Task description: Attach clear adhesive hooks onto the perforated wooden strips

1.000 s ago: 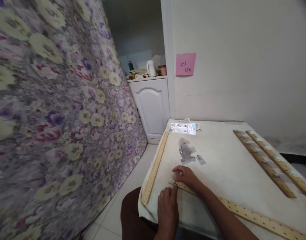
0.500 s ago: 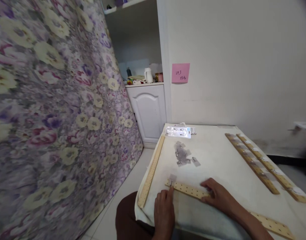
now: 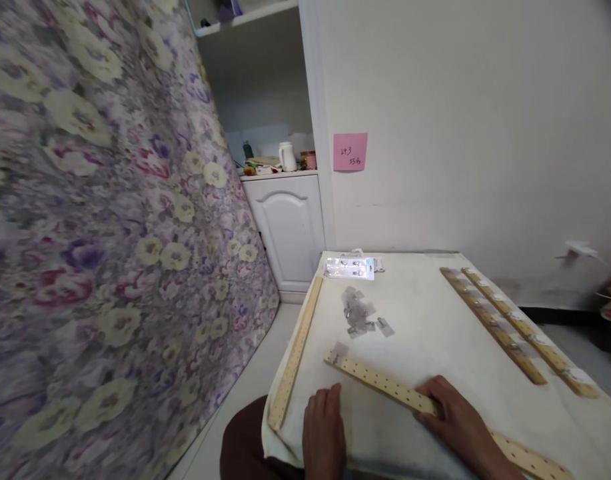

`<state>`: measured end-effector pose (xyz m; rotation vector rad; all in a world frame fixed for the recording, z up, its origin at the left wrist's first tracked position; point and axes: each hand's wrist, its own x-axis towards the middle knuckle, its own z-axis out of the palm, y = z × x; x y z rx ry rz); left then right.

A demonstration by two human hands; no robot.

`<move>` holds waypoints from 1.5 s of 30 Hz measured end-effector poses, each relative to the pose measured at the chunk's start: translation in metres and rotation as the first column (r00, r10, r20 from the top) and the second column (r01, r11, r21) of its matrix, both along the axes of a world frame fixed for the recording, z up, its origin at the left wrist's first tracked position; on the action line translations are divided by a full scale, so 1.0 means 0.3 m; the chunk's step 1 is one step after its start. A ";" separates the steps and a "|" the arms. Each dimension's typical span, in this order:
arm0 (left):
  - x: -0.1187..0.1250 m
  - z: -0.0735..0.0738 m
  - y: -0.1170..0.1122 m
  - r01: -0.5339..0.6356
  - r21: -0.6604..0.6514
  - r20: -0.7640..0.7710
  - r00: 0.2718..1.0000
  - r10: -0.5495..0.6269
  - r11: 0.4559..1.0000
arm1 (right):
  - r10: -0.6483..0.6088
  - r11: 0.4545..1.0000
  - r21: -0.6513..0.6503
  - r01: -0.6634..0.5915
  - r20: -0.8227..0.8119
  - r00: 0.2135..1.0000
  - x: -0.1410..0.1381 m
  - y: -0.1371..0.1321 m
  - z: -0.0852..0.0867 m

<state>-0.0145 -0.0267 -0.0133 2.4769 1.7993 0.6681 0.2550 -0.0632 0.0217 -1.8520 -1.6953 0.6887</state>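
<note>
My right hand is closed around a long, pale wooden strip with rows of small holes. The strip runs slantwise along the front of the table, passing under that hand. On its far left end sits a clear plastic tag with a metal clip. Below this end, apart from the strip, my left hand lies at the table's front edge, fingers extended and nothing in them; its thumb is hidden. A pile of similar clear tags with metal clips lies farther back on the cloth.
Another holed strip lies along the left table edge. Two brownish strips bearing clear and white pieces lie at the right. A clear blister pack rests at the back of the cloth-covered table. A floral curtain hangs left.
My left hand has come off the clip at the strip's end and drawn back toward me. My right hand has moved slightly right and nearer, gripping the strip. The view has shifted slightly.
</note>
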 end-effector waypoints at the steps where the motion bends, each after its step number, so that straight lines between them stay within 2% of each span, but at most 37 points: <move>1: -0.001 0.001 0.001 0.005 -0.007 0.002 1.000 -0.005 1.000 | -0.024 1.000 0.004 0.024 0.005 1.000 -0.012 0.007 0.000; 5: 0.001 0.007 0.005 -0.006 -0.082 0.020 1.000 0.007 0.997 | -0.105 0.994 0.028 0.104 0.038 0.994 -0.073 0.052 -0.002; 12: 0.012 0.023 0.039 -0.040 -0.202 -0.022 0.999 0.036 0.979 | -0.144 0.987 0.083 0.140 0.049 0.988 -0.149 0.096 -0.033; 16: 0.020 0.038 0.073 0.004 -0.162 0.017 1.000 -0.001 0.987 | -0.113 0.991 0.061 0.116 -0.046 0.993 -0.127 0.119 -0.049; 20: 0.019 0.030 0.096 0.026 -0.112 0.063 0.998 -0.019 0.993 | -0.128 0.989 0.061 0.134 -0.101 0.987 -0.060 0.231 -0.047; 22: 0.017 0.022 0.100 0.037 -0.115 0.061 0.998 -0.030 0.993 | -0.148 0.985 0.081 0.152 -0.051 0.988 -0.029 0.315 -0.039; 26: 0.018 0.020 0.098 0.031 -0.148 0.055 0.998 -0.023 0.988 | -0.251 0.968 0.019 0.251 0.109 0.962 -0.015 0.468 -0.021; 29: 0.021 0.015 0.096 0.016 -0.158 0.057 0.998 -0.007 0.987 | -0.315 0.947 -0.010 0.322 0.191 0.930 -0.041 0.525 -0.018; 32: 0.021 0.000 0.098 0.004 -0.120 0.057 0.998 0.003 0.993 | -0.386 0.919 -0.006 0.395 0.193 0.902 -0.065 0.532 -0.028; 35: 0.023 -0.004 0.096 0.003 -0.079 0.062 0.998 0.002 0.997 | -0.419 0.907 0.024 0.420 0.150 0.896 -0.066 0.517 -0.044; 39: 0.028 0.009 0.090 0.017 -0.079 0.073 0.997 -0.012 0.997 | -0.391 0.920 0.035 0.391 0.019 0.920 -0.036 0.504 -0.065; 42: 0.029 0.018 0.085 0.011 -0.110 0.062 0.998 -0.004 0.994 | -0.372 0.916 0.081 0.392 -0.194 0.908 0.001 0.507 -0.075; 45: 0.027 0.018 0.082 0.004 -0.133 0.052 0.999 0.003 0.991 | -0.311 0.899 0.154 0.411 -0.437 0.844 0.028 0.512 -0.067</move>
